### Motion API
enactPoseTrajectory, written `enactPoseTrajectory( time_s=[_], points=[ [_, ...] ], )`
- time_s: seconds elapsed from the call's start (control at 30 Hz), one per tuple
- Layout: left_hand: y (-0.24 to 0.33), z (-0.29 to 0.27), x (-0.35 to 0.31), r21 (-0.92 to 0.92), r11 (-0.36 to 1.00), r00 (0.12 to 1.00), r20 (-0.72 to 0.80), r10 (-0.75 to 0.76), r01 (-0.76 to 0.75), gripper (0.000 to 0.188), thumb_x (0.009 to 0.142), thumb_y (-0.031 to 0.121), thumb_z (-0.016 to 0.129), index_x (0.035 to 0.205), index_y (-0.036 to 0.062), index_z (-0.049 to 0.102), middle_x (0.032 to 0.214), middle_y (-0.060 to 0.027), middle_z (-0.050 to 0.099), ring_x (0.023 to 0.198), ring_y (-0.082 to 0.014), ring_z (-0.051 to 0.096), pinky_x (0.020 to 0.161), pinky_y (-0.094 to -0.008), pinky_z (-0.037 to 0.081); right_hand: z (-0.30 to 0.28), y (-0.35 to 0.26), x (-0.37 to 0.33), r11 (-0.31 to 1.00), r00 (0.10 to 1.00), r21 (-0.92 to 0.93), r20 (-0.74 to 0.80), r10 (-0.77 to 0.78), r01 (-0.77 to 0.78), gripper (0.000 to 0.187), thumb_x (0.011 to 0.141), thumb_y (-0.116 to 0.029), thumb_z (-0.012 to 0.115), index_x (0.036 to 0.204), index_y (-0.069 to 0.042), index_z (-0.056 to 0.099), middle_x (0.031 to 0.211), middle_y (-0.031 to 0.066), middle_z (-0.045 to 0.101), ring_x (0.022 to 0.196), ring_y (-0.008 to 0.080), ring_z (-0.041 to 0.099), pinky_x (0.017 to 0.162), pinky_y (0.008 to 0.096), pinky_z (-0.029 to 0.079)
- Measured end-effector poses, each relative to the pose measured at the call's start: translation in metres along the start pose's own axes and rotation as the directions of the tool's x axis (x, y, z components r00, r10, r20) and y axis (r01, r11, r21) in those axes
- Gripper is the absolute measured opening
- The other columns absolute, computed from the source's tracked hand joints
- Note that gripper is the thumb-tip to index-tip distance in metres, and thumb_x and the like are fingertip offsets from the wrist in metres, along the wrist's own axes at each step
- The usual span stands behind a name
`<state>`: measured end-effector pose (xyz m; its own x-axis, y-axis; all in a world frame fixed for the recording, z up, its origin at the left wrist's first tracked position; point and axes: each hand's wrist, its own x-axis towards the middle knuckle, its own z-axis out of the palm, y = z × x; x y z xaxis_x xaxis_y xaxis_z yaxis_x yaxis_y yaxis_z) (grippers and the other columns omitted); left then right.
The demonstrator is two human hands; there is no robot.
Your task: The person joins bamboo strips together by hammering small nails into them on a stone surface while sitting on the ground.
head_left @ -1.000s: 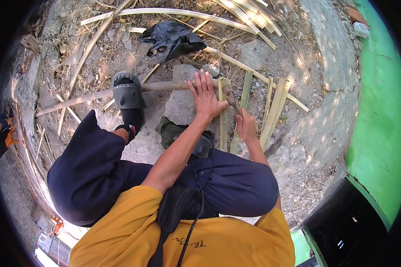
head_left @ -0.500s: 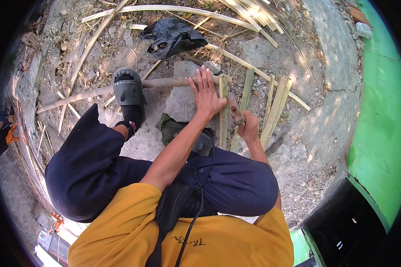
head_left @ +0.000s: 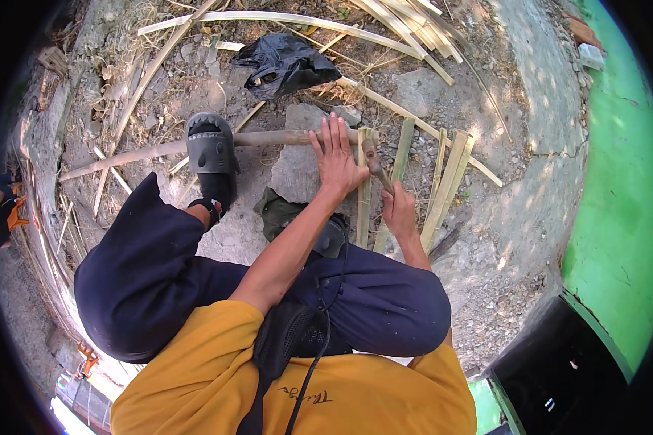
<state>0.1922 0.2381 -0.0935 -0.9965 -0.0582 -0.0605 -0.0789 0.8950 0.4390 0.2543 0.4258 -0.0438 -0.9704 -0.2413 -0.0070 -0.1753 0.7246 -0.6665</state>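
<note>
My left hand [head_left: 337, 161] lies with fingers stretched out over a long wooden pole [head_left: 276, 138], its thumb reaching a split bamboo strip [head_left: 363, 206]. That strip runs toward me, its far end at the pole's right end. My right hand [head_left: 399, 209] is closed round the handle of a small brown hammer [head_left: 372, 156]. The hammer's head is by the strip's upper end; whether they touch I cannot tell. Under the pole sits a flat grey stone [head_left: 295, 170]. My sandalled foot [head_left: 212, 148] rests over the pole farther left.
More bamboo strips [head_left: 450, 188] lie to the right of my hands. Beyond the pole are a black plastic bag [head_left: 284, 67] and a pile of long pale strips [head_left: 406, 29]. A green wall [head_left: 620, 181] borders the right side, past rough concrete ground [head_left: 533, 188].
The hammer's head has moved up and slightly left, toward the strip's upper end, and its handle now shows. My left hand stays on the pole.
</note>
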Motion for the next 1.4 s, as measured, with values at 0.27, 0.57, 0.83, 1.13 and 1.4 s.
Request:
enactPoseTrajectory(
  time_s=[0.27,0.57,0.83,1.13,1.4],
  points=[
    [0.001,0.002,0.004,0.003,1.000,1.000,-0.016,0.019,-0.019,0.137,0.072,0.069,0.075,0.162,-0.0083,0.006,0.171,-0.0267,0.011,0.160,-0.0446,0.003,0.125,-0.0685,-0.003,0.007,0.017,0.010,0.997,1.000,-0.070,0.006,-0.020,0.021,0.012,0.097,-0.011,0.065,0.098,-0.003,0.056,0.075,0.0165,0.064,0.064,0.0412,0.066,0.056,0.0489,0.050],
    [-0.001,0.000,0.005,-0.012,0.999,0.999,-0.044,0.029,-0.030,0.140,0.070,0.071,0.076,0.162,-0.0079,0.005,0.171,-0.0265,0.010,0.160,-0.0447,0.003,0.125,-0.0687,-0.002,0.006,0.017,0.018,0.996,0.999,-0.093,0.040,0.013,-0.009,0.013,0.095,-0.010,0.068,0.100,-0.003,0.058,0.078,0.0182,0.065,0.066,0.0414,0.067,0.059,0.0474,0.053],
    [0.009,-0.005,0.001,-0.100,0.995,1.000,-0.004,0.019,-0.019,0.135,0.076,0.074,0.069,0.162,-0.0077,0.005,0.171,-0.0265,0.009,0.160,-0.0445,0.004,0.125,-0.0686,-0.002,0.000,0.020,0.005,0.997,1.000,-0.074,0.007,0.020,-0.019,0.013,0.094,-0.009,0.069,0.101,-0.004,0.059,0.077,0.0181,0.065,0.066,0.0419,0.067,0.059,0.0480,0.053],
    [-0.004,0.001,0.000,0.011,0.999,0.999,-0.035,0.033,-0.033,0.133,0.075,0.073,0.070,0.162,-0.0078,0.009,0.171,-0.0260,0.010,0.160,-0.0445,0.003,0.125,-0.0676,-0.004,0.005,0.007,0.002,0.994,0.999,-0.106,0.037,0.007,-0.003,0.017,0.098,-0.015,0.068,0.102,-0.005,0.055,0.075,0.0182,0.065,0.065,0.0425,0.066,0.057,0.0495,0.051],
    [0.001,-0.003,0.000,-0.075,0.997,1.000,0.008,-0.001,0.002,0.135,0.073,0.071,0.074,0.162,-0.0080,0.010,0.172,-0.0245,0.010,0.160,-0.0443,0.002,0.125,-0.0676,-0.004,0.001,0.007,0.010,0.983,0.990,-0.153,0.079,0.115,-0.102,0.016,0.098,-0.015,0.068,0.100,-0.005,0.055,0.075,0.0165,0.066,0.064,0.0390,0.067,0.056,0.0482,0.051]
  ],
)
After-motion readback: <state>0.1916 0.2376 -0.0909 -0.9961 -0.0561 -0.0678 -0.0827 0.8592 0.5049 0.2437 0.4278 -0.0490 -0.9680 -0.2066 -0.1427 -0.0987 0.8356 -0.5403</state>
